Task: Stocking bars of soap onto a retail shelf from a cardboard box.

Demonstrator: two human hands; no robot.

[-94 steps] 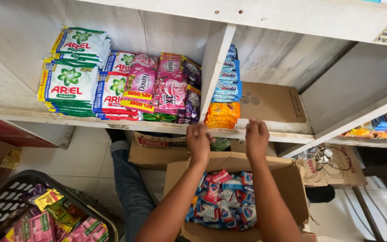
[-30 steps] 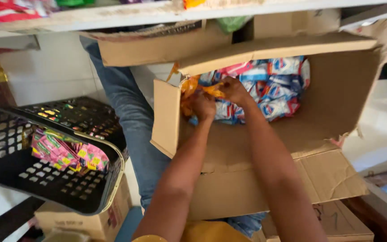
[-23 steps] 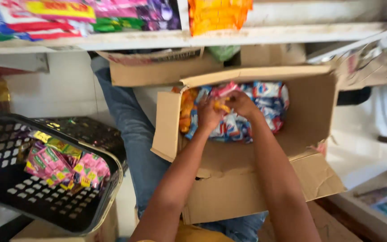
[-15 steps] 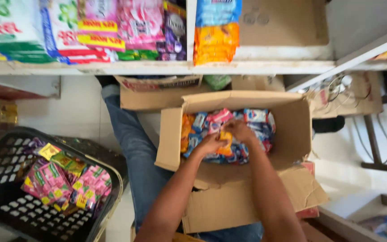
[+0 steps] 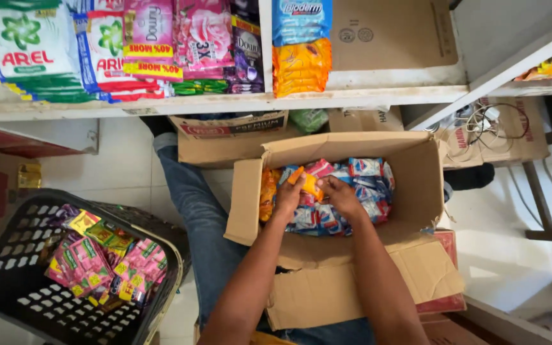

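Far left sits a black basket (image 5: 7, 281) w/ pink & green sachets. Our left hand (image 5: 289, 195) and right hand (image 5: 340, 195) meet inside the open cardboard box (image 5: 410, 191), fingers pinching an orange sachet strip (image 5: 311, 185) atop blue-red packets. We judge it light, floppy, slippery film; best gripped at sealed edges.

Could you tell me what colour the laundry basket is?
Black basket, clearest in the head view.

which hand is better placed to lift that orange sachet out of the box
Left, probably. The left hand already pinches the orange sachet at the top of the pile in the cardboard box. The right hand rests beside it on the blue packets.
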